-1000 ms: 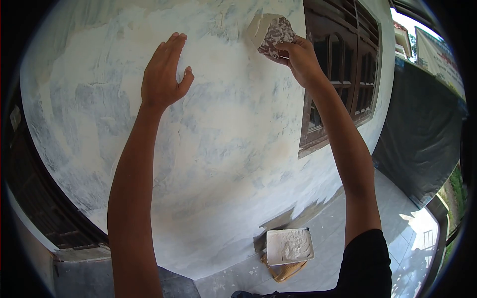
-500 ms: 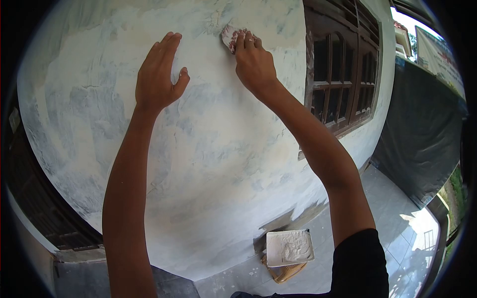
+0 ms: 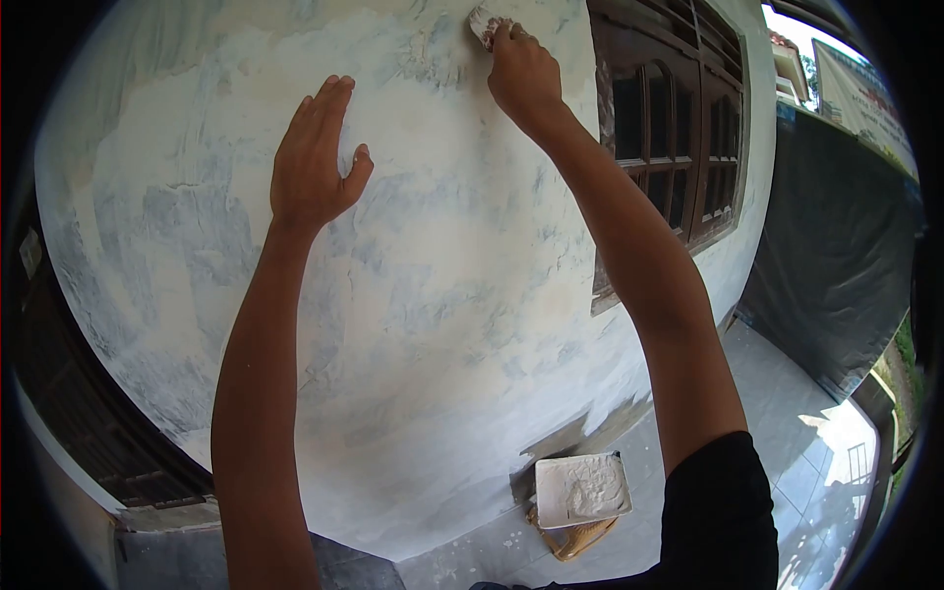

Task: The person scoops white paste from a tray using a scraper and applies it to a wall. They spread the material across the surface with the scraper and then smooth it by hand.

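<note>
My right hand (image 3: 526, 81) is closed on a flat reddish-brown pad smeared with white (image 3: 491, 27). It presses the pad to the upper part of the wall (image 3: 413, 295), left of the window, and the fingers cover part of it. Patchy white and bluish-grey filler coats this wall. Lower and to the left, my left hand (image 3: 315, 157) lies flat against the wall, fingers straight and thumb held out, with nothing in it.
A brown wooden window (image 3: 674, 128) is set in the wall at right. On the tiled floor below, a white tray of pasty filler (image 3: 582, 490) rests on a tan woven-looking thing (image 3: 573, 541). A dark tarp (image 3: 836, 236) hangs at far right.
My right hand has slid the pad up and slightly right along the wall, toward the top edge of the view. My left hand stays flat in about the same place.
</note>
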A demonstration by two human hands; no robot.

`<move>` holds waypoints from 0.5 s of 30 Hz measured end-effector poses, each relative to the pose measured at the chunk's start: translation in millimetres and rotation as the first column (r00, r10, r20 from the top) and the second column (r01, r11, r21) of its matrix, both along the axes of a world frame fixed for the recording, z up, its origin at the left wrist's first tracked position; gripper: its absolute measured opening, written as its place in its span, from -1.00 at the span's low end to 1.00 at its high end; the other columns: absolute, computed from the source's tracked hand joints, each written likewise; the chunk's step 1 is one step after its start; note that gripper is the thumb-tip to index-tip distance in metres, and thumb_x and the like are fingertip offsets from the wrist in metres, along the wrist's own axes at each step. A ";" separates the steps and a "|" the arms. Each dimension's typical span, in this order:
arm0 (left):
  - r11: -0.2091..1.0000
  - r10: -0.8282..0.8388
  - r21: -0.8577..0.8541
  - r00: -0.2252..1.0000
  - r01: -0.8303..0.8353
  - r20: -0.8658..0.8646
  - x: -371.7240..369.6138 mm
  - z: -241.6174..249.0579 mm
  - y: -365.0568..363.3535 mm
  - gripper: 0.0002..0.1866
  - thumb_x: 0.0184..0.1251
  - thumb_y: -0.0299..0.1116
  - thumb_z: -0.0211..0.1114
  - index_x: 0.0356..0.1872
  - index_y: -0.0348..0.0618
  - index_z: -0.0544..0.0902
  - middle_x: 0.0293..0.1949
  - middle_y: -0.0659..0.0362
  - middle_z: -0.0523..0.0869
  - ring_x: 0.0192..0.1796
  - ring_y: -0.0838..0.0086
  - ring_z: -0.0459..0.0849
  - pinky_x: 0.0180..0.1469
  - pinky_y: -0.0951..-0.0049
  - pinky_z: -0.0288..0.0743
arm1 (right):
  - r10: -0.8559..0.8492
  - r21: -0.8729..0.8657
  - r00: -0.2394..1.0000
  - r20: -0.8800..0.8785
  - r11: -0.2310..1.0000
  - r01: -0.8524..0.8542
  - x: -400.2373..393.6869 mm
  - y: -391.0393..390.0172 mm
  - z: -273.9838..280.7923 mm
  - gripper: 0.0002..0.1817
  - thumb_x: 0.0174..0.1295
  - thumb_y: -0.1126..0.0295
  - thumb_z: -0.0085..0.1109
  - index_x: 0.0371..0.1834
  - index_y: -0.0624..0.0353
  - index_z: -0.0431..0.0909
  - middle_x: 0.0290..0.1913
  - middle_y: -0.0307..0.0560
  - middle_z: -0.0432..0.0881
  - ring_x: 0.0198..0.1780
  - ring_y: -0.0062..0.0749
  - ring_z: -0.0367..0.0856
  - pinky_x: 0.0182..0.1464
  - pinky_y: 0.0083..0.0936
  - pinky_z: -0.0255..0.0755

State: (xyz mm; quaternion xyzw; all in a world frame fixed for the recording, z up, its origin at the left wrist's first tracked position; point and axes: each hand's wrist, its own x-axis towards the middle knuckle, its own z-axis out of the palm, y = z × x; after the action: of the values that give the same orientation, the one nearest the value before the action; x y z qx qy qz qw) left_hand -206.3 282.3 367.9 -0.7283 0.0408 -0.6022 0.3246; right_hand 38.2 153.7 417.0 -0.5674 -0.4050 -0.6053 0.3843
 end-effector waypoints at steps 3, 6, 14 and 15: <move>1.000 -0.006 -0.009 1.000 0.006 0.001 -0.3 1.6 0.2 -0.26 0.16 -0.43 0.19 0.46 -0.24 0.34 0.41 -0.09 0.49 0.46 0.08 0.44 0.52 0.05 0.25 | -0.155 -0.019 0.968 0.195 0.987 0.162 -15.7 16.4 -39.4 -0.50 0.13 0.56 0.22 0.16 0.64 0.49 0.10 0.53 0.59 0.06 0.26 0.65 -0.13 -0.28 0.73; 1.000 0.003 -0.004 1.000 -0.003 -0.002 0.2 0.2 1.1 -0.27 0.18 -0.42 0.20 0.47 -0.23 0.33 0.42 -0.06 0.48 0.47 0.09 0.43 0.52 0.06 0.24 | -0.027 -0.250 0.963 0.269 0.964 0.097 -49.9 -5.7 -110.2 -0.54 0.24 0.53 0.16 0.17 0.63 0.48 0.17 0.51 0.57 0.16 0.31 0.60 -0.05 -0.19 0.73; 0.993 0.114 -0.015 0.993 -0.114 0.006 7.8 12.1 -3.5 -0.28 0.25 -0.39 0.22 0.49 -0.21 0.30 0.49 0.03 0.39 0.57 0.23 0.28 0.58 0.14 0.15 | 0.405 -0.062 0.906 -0.124 0.908 -0.414 -37.7 -70.0 -68.4 -0.57 0.24 0.64 0.02 0.19 0.46 0.56 -0.18 0.42 0.69 -0.17 0.17 0.73 -0.09 -0.17 0.59; 0.993 0.119 -0.015 0.993 -0.118 0.008 10.5 14.3 -4.5 -0.28 0.25 -0.39 0.22 0.49 -0.21 0.30 0.49 0.03 0.39 0.57 0.23 0.28 0.58 0.14 0.15 | 0.368 -0.038 0.925 -0.092 0.927 -0.373 -27.1 -66.8 -48.8 -0.56 0.23 0.64 -0.01 0.20 0.48 0.54 -0.17 0.43 0.69 -0.17 0.17 0.73 -0.08 -0.16 0.60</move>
State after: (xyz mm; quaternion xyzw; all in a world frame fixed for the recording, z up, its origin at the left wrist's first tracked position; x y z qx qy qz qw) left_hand -195.8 277.8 382.1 -0.7289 -0.0082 -0.5854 0.3549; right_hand 11.1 86.9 368.2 -0.5158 -0.5050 -0.4863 0.4924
